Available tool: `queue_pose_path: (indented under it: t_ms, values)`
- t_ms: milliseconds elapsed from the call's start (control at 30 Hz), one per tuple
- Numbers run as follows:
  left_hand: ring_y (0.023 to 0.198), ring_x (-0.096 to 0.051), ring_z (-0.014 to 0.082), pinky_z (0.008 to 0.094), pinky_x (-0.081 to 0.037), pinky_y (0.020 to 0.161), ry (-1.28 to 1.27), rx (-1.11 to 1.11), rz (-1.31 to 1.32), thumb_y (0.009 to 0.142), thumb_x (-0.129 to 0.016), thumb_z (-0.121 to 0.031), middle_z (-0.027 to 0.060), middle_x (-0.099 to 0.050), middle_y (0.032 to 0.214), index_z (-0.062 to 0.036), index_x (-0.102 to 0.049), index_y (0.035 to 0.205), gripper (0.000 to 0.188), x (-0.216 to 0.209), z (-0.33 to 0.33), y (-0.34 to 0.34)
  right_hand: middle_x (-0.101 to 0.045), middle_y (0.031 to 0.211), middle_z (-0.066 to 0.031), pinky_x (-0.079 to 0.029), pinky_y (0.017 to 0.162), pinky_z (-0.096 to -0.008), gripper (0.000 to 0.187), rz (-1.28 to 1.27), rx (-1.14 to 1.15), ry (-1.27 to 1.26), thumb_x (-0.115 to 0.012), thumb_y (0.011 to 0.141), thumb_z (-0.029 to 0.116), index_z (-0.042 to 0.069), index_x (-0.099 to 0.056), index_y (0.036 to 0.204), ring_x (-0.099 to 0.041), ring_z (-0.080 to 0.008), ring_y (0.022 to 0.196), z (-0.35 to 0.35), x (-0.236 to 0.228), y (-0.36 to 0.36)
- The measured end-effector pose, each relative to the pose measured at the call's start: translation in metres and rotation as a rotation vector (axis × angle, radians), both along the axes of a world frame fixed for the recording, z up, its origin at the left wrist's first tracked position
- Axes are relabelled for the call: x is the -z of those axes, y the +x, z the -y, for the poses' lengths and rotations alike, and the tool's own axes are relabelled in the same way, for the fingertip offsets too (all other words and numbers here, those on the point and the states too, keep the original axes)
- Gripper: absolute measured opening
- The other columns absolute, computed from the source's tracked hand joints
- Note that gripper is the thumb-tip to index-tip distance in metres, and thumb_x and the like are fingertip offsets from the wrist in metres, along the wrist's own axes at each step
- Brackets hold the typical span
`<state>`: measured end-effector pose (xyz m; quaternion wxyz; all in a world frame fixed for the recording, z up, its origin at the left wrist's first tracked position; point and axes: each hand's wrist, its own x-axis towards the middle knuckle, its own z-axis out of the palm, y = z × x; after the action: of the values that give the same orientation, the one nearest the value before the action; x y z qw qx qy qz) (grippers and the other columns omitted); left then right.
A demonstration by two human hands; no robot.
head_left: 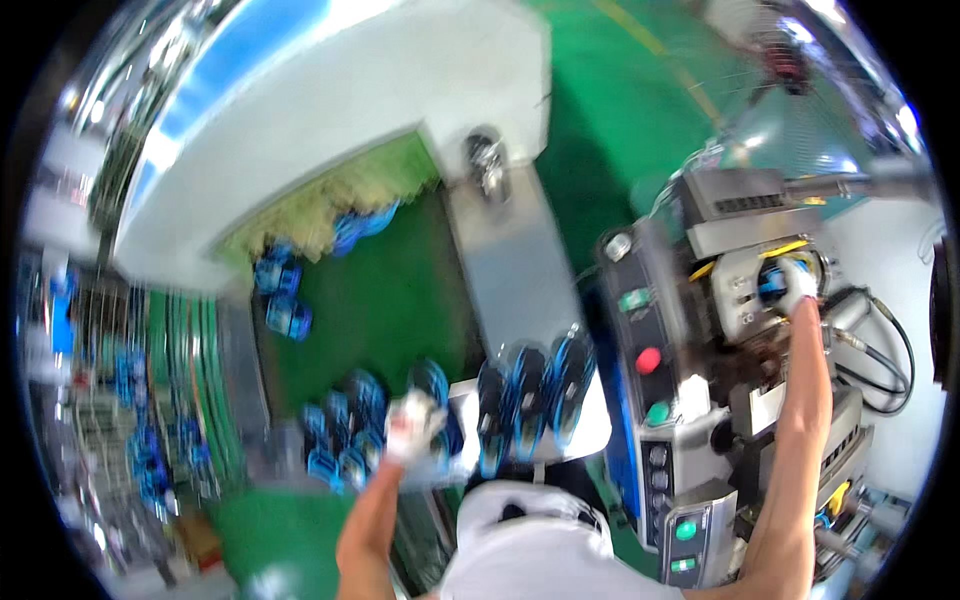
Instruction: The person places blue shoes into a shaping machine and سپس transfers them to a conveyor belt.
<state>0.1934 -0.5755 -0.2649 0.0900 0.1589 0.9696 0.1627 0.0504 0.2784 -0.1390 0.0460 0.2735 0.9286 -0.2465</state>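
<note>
My left hand (414, 426), in a white glove, is over the near end of the green belt. It is beside or on a dark shoe with blue edges (430, 380); motion blur hides its fingers and whether it grips. On the right, my gloved right hand (798, 284) reaches into a grey machine (738, 295). Its fingers close round a blue and black shoe (771, 282), partly covered by the hand. Several similar shoes (530, 400) stand on a white board (593, 425) in front of me, and more (345, 415) line up left of my left hand.
A green belt (385, 300) runs from a large white housing (350, 110) with a fringed curtain (330, 205); shoes lie near its opening. A control panel (640, 340) with a red button (649, 360) stands between me and the machine. Hoses (890, 340) hang at far right.
</note>
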Motion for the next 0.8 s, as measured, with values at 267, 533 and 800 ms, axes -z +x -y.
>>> queue_pose_path:
  t_ms: [267,533,800]
  values:
    - [0.104,-0.067,0.0378,0.0442,-0.049,0.096,0.382,-0.368,0.509,0.105,-0.027,-0.050,0.0196,-0.072,0.104,-0.0081,-0.076,0.099,0.064,-0.053,-0.007,-0.100,-0.035,0.163,-0.0195,-0.031,0.121,-0.0391,0.074,-0.503,0.004,-0.064,-0.068,0.097,0.016,0.002,-0.030,0.159,-0.039,-0.0305,0.148,0.359,-0.084,0.121]
    - [0.092,-0.067,0.0362,0.0448,-0.048,0.096,0.416,-0.307,0.477,0.104,-0.018,-0.060,0.0172,-0.072,0.086,-0.0100,-0.080,0.093,0.081,-0.076,-0.041,-0.065,-0.020,0.165,-0.0306,-0.017,0.123,-0.0587,0.102,0.093,-0.306,0.616,-0.070,0.083,0.044,-0.004,-0.022,0.159,-0.018,-0.0487,0.153,0.365,0.088,0.227]
    - [0.094,-0.067,0.0335,0.0416,-0.052,0.083,0.262,-0.189,0.207,0.083,-0.076,-0.044,0.0150,-0.067,0.100,-0.0042,-0.077,0.090,0.040,-0.099,-0.035,0.009,-0.034,0.161,-0.0245,-0.025,0.123,-0.0387,0.092,-0.304,-0.178,-0.169,-0.073,0.087,0.011,0.000,-0.018,0.161,-0.032,-0.0332,0.151,0.445,0.011,0.291]
